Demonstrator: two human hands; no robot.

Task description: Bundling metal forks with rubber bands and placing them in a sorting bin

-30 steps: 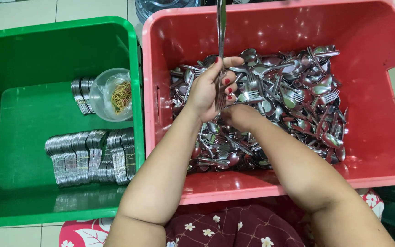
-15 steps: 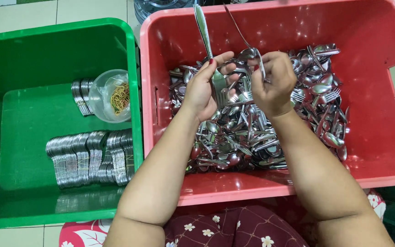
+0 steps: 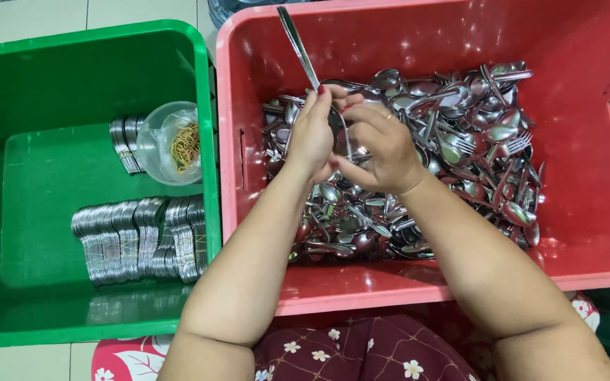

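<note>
Since half a second ago, both hands are closing together over the red bin (image 3: 248, 106); the right hand (image 3: 383, 152), then apart at the pile, is now touching the left hand (image 3: 313, 137). Left hand is wrapping around a utensil (image 3: 298, 46), its handle sticking up and tilting toward the bin's back wall. Right hand is curling narrow against the same piece; whether it is holding anything else cannot be told.

Judged handling: steel, stiff, light singly, smooth and likely slippery; the neck below the handle is offering the surest hold.

Loose cutlery (image 3: 460, 141) is lying tangled in the bin beneath the hands, likely snagging any pull. Left of the bin, a green bin (image 3: 37, 92) is holding bundled spoons (image 3: 139, 236) and a bowl (image 3: 153, 137) of rubber bands (image 3: 185, 144).
</note>
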